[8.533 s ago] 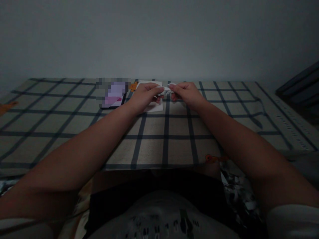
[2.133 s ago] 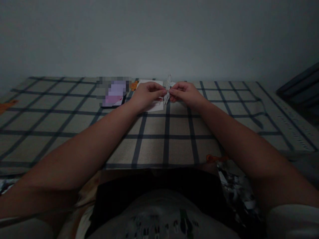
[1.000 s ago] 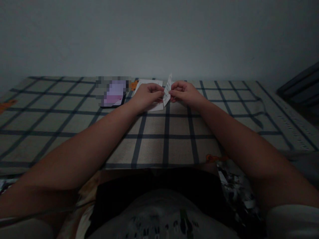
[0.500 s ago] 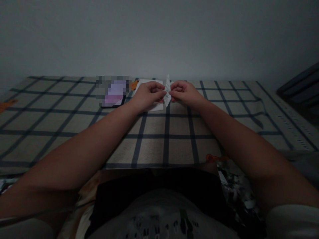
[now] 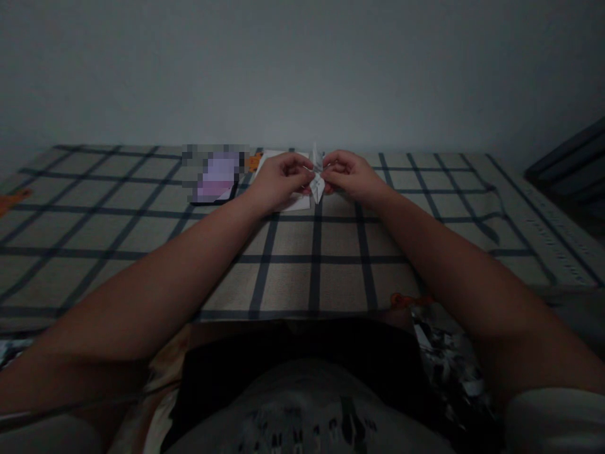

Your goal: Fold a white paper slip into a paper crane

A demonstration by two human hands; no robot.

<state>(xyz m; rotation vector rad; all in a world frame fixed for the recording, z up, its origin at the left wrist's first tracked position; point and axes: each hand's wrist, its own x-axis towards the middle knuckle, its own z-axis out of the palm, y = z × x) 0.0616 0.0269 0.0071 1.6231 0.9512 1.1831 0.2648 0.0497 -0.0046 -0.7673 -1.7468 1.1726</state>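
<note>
A small piece of folded white paper [image 5: 318,188] with faint dark marks is held upright between my two hands, pointed at its top and bottom. My left hand [image 5: 285,180] pinches its left side between thumb and fingers. On the right side, the fingertips of my right hand [image 5: 348,173] are closed on the same paper. Beneath and behind my left hand lies a flat white sheet [image 5: 302,203], partly covered by that hand. My fingers hide the middle folds of the paper.
A phone [image 5: 218,176], partly blurred out, rests left of my left hand. The checked tablecloth [image 5: 290,277] runs back to a plain grey wall [image 5: 302,75]. A dark slatted object [image 5: 571,170] stands at the right edge.
The folded paper has changed shape slightly: its top tip has shifted left and its middle looks narrower. Both hands keep nearly the same place and hold.
</note>
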